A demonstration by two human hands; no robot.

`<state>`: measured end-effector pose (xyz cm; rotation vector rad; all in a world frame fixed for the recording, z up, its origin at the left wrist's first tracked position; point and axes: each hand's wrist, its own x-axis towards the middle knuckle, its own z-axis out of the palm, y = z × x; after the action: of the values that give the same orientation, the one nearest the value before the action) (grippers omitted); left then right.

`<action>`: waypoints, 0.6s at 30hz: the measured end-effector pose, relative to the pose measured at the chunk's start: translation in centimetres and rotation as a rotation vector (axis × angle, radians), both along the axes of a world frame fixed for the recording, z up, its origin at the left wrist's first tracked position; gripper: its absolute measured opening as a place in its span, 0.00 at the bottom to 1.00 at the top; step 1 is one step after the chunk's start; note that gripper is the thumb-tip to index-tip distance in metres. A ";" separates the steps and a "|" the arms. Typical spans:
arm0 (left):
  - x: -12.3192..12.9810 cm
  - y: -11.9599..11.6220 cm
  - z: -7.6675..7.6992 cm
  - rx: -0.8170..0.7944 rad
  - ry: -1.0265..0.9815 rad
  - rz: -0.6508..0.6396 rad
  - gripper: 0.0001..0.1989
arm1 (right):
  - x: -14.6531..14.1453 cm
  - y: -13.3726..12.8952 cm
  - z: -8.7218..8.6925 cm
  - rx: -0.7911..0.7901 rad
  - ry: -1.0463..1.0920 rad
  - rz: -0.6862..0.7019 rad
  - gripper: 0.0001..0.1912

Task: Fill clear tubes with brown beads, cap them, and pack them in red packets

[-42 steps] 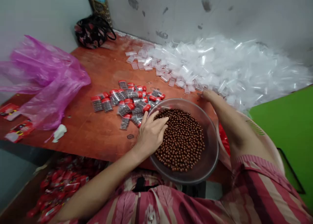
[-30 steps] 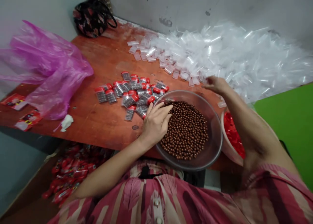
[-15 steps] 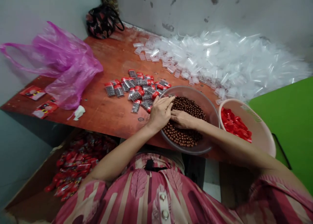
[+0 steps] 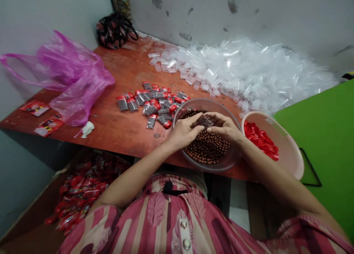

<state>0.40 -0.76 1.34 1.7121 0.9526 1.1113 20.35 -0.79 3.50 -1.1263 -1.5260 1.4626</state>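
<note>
Above a translucent bowl (image 4: 182, 156) of round brown candy balls (image 4: 207, 150), my two hands meet around a small clear plastic container (image 4: 205, 121) with dark balls inside. My left hand (image 4: 186, 130) pinches its left side between thumb and fingers. From the other side, my right hand (image 4: 224, 127) has curled fingers and thumb on it. No red cap shows on this container. Left of the bowl lie several filled containers with red caps (image 4: 152, 108). A pale pink basket (image 4: 289, 154) with red caps (image 4: 260, 139) stands right of the bowl.
A large heap of clear empty containers (image 4: 238, 73) covers the table's back right. A pink plastic bag (image 4: 74, 76) lies at left near red printed cards (image 4: 49, 124). A patterned bag (image 4: 114, 30) sits at the back. Below, a box holds red packets (image 4: 83, 191). A green panel (image 4: 326, 136) borders the right.
My right hand has come up out of the candy balls, and my hands now hold the filled container above the bowl. The view has shifted slightly.
</note>
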 end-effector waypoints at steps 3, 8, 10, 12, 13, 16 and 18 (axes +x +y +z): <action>0.7 0.4 -0.5 -0.202 -0.194 -0.099 0.23 | 0.4 -0.4 0.3 0.064 -0.013 -0.003 0.24; 1.4 0.9 -1.3 -0.302 -0.351 -0.196 0.23 | 1.3 -0.8 1.0 0.150 -0.115 0.074 0.23; 1.4 0.9 -1.2 -0.285 -0.316 -0.202 0.21 | 1.5 -0.9 1.3 0.164 -0.153 0.093 0.21; 1.3 0.9 -1.2 -0.273 -0.280 -0.219 0.20 | 1.7 -0.9 1.4 0.192 -0.186 0.116 0.20; 1.2 0.9 -1.1 -0.270 -0.262 -0.228 0.20 | 1.7 -0.9 1.4 0.213 -0.203 0.129 0.19; 0.8 0.8 -1.0 -0.244 -0.172 -0.230 0.20 | 1.7 -1.0 1.6 0.308 -0.297 0.155 0.17; 0.7 0.7 -0.9 -0.216 -0.090 -0.219 0.20 | 1.7 -1.0 1.7 0.379 -0.380 0.175 0.15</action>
<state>1.07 -0.07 0.41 1.5365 0.7785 0.8998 22.01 -1.84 5.24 -1.0984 -2.1064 1.0353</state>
